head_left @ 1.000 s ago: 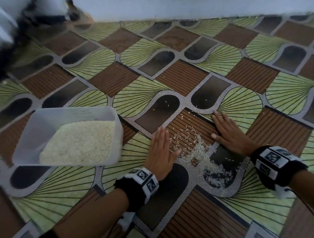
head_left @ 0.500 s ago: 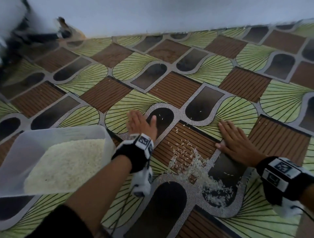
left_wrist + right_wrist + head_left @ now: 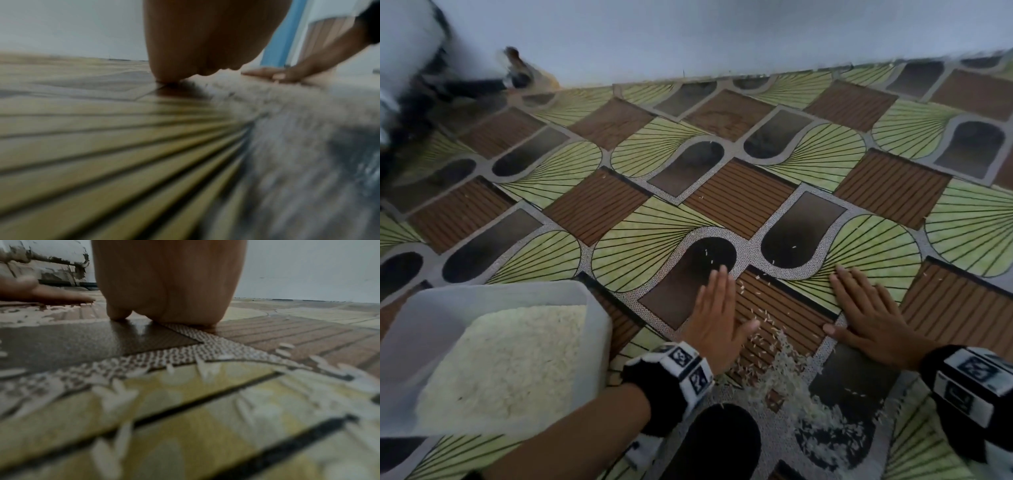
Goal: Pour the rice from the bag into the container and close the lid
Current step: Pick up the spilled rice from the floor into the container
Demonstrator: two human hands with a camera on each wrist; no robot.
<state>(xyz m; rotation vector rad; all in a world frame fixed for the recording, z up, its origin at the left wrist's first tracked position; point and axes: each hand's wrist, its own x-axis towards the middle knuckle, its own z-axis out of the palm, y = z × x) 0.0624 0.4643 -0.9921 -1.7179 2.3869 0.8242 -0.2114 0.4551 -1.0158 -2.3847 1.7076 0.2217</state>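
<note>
A patterned floor mat [image 3: 739, 198] of green fans, brown ribbed squares and dark rounded panels is carrying everything here, running back to a pale wall. A translucent container [image 3: 592, 329] partly filled with rice is sitting on it at the near left, lid off. Spilled rice [image 3: 784, 377] is lying in a loose drift over a brown square and a dark panel, with stray grains scattering farther out. The left hand [image 3: 717, 318] and the right hand [image 3: 869, 318] are lying flat on the mat, one on each side of the spill.
</note>
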